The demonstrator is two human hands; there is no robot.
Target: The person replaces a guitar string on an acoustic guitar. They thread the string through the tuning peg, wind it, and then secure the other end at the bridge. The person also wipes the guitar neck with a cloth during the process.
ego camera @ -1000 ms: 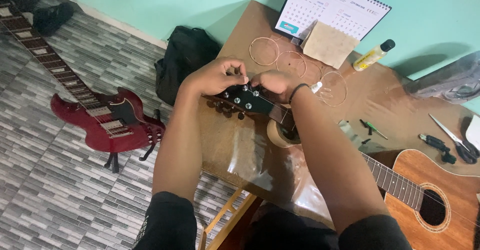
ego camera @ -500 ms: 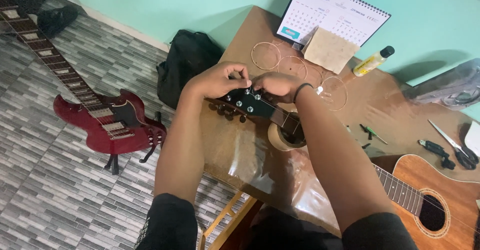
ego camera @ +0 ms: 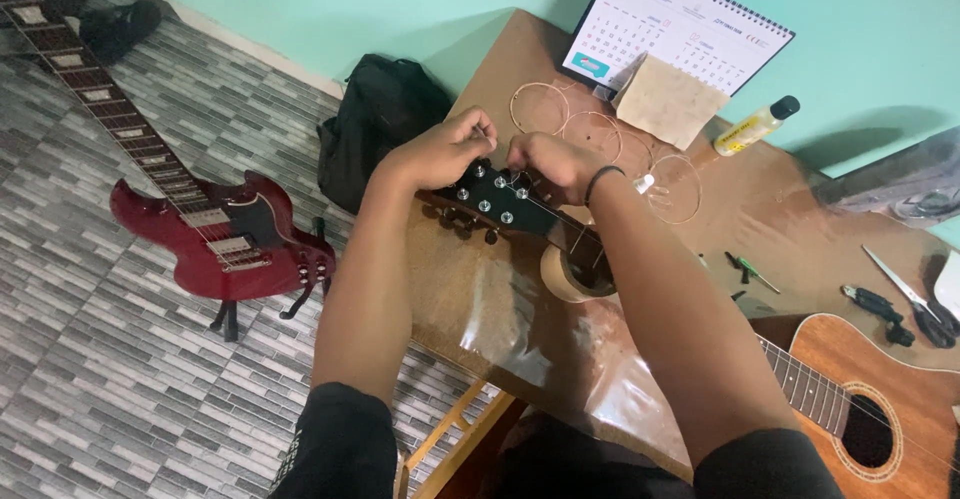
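both your hands are up at the black headstock [ego camera: 492,197] of the acoustic guitar [ego camera: 850,399], which lies across the brown table [ego camera: 480,299] with its body at the near right. your left hand [ego camera: 437,151] is curled at the far left tip of the headstock, fingers pinched on something fine, most likely a string end by a tuning post [ego camera: 480,171]. your right hand [ego camera: 553,164] is clenched just beside it, thumb and fingers pressed at the posts. this reads as threading a string through a post. next calls for keeping that end taut and seated. coiled strings [ego camera: 590,131] lie beyond on the far side, a tape roll [ego camera: 562,271] sits under the neck, and a red electric guitar [ego camera: 215,234] stands on the floor at left.
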